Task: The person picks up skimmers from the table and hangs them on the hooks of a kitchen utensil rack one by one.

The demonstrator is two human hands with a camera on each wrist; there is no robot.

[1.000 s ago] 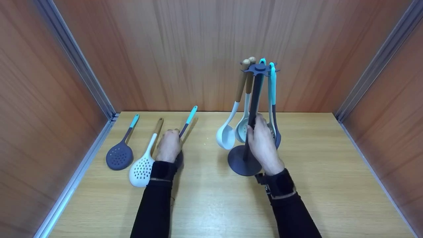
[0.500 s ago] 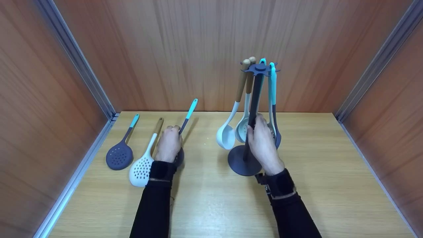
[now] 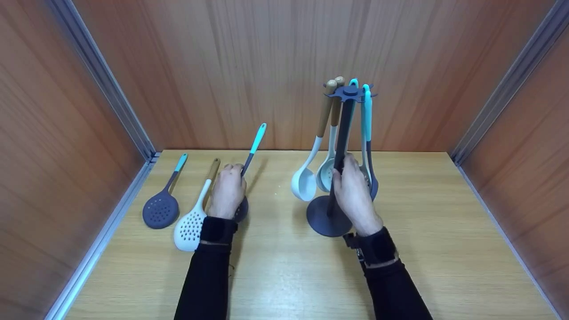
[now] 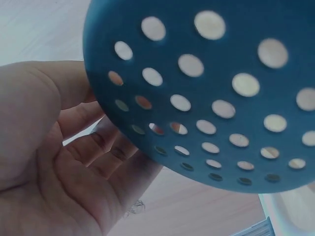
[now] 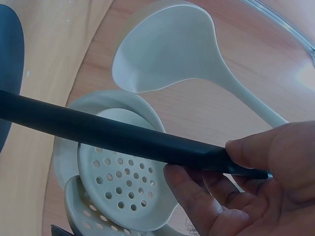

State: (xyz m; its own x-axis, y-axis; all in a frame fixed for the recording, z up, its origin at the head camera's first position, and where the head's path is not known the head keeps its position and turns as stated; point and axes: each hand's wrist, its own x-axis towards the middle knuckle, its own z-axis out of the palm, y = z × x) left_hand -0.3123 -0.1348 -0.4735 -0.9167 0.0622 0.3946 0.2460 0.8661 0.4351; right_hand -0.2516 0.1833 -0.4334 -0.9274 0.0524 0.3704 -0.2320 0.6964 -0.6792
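On the wooden table, lifting a skimmer toward the rack.
Left hand (image 3: 227, 192) curled round the dark skimmer (image 4: 216, 93), handle end (image 3: 258, 141) tilted up and away, head low by the wrist; right hand (image 3: 353, 191) wrapped round the rack pole (image 3: 343, 133), bracing it. Best to raise the head clear of the white skimmer (image 3: 192, 224) alongside, keep the rack pinned upright, and bring the handle loop up to a free hook without knocking the hanging ladle (image 3: 304, 182).
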